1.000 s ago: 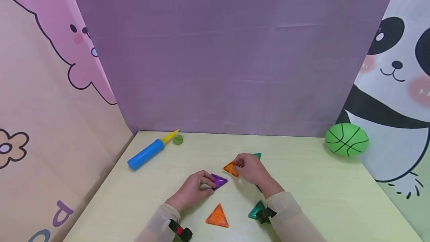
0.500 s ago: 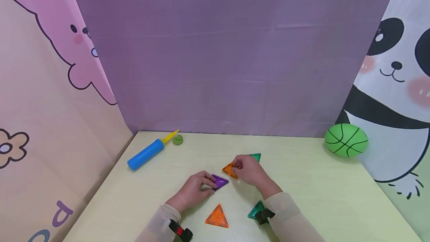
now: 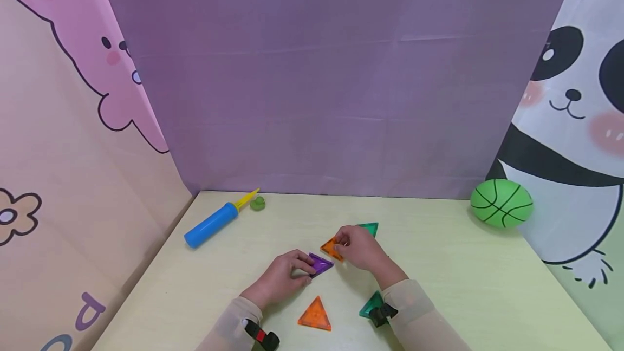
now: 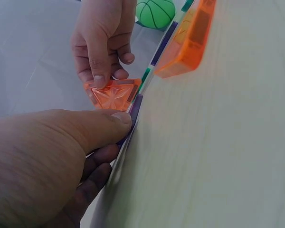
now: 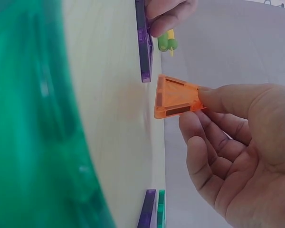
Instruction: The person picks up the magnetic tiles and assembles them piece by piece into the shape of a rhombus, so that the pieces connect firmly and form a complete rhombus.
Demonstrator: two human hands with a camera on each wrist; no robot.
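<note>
My left hand (image 3: 283,278) pinches a purple triangular magnetic tile (image 3: 322,265), which lies on the table. Thumb and fingers cover its left part. Between the thumb and fingers of my right hand (image 3: 362,248) is a translucent orange triangular magnetic tile (image 5: 173,99), held just above the table, beyond and right of the purple one. In the left wrist view, the held orange tile (image 4: 113,95) appears close to my left thumb. A green tile (image 3: 371,228) lies partly hidden behind my right hand. Another orange tile (image 3: 315,316) lies nearer me.
A second green tile (image 3: 370,305) sits partly under the right wrist camera. Another purple tile (image 5: 147,209) shows low in the right wrist view. At the back left lie a blue pump (image 3: 212,225) and a small green object (image 3: 258,203); a green ball (image 3: 502,203) is at right.
My right hand has moved slightly left and toward me with the orange tile, closer to the purple one. My left hand and the purple tile have shifted very slightly right.
</note>
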